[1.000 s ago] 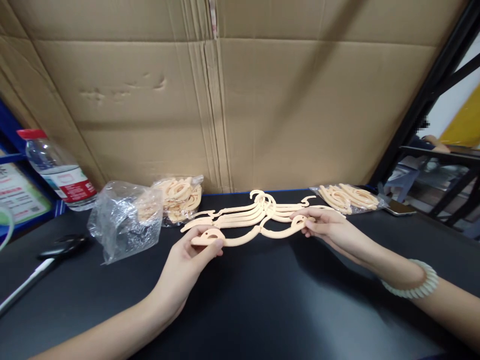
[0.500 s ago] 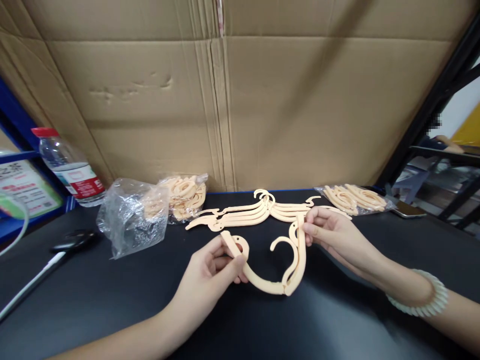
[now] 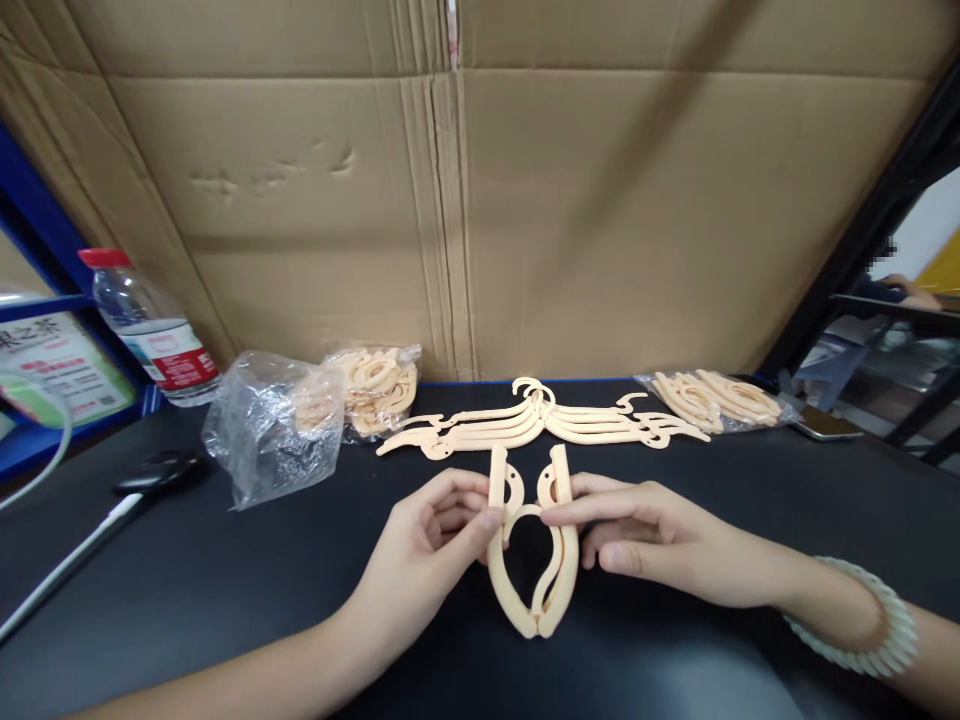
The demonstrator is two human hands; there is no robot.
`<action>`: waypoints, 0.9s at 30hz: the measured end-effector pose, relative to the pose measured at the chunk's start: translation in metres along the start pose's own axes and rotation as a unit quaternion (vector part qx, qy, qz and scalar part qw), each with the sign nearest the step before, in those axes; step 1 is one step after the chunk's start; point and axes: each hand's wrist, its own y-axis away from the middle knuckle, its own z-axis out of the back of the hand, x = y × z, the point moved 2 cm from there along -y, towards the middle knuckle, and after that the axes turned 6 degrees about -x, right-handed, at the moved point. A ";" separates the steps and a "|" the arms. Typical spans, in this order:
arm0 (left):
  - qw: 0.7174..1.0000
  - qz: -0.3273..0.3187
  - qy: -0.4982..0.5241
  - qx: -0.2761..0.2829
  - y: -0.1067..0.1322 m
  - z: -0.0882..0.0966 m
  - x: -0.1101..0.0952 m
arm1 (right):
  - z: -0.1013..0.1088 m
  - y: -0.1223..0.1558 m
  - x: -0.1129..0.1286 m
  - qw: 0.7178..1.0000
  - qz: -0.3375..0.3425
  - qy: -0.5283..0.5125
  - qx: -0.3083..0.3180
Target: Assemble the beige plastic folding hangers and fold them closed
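A cream folding clothes hanger (image 3: 512, 597) is folded up between my hands, its two arms nearly side by side and its hook tucked between them. My left hand (image 3: 442, 530) pinches the left arm between thumb and fingers. On the other side, my right hand (image 3: 637, 530) has its fingers on the right arm near the upper end, with the thumb lower and off it. Just behind lies a stack of unfolded cream hangers (image 3: 495, 428), their hooks gathered at the middle.
Crumpled clear plastic bag (image 3: 274, 440) and bagged folded hangers (image 3: 379, 385) lie left. More bagged hangers (image 3: 712, 397) and a phone (image 3: 825, 422) lie right. A water bottle (image 3: 161, 340) and a black device with white cable (image 3: 161, 472) are far left. Cardboard (image 3: 600, 200) walls the back.
The hanger's arms have swung together, from spread apart to folded. My right hand has moved left and down with its arm, and the hanger now points toward me.
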 end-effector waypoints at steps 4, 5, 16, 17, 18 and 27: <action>0.999 -0.023 0.015 0.024 0.001 -0.001 0.002 | -0.002 0.002 -0.001 0.999 -0.012 -0.032 0.001; 0.999 -0.027 0.018 0.029 0.001 -0.001 0.002 | -0.002 0.002 0.000 0.999 -0.015 -0.038 0.001; 0.997 0.003 0.013 0.078 0.006 -0.007 0.000 | -0.009 0.002 0.008 0.999 -0.002 -0.030 0.014; 0.998 0.005 0.016 0.065 0.005 -0.006 0.001 | -0.009 0.002 0.008 1.000 -0.001 -0.025 0.003; 0.998 0.007 0.020 0.051 0.003 -0.006 0.001 | -0.008 0.001 0.008 1.000 0.003 -0.016 -0.008; 0.997 0.022 -0.023 0.067 0.005 -0.008 0.001 | -0.011 0.007 0.021 0.986 0.042 0.159 0.030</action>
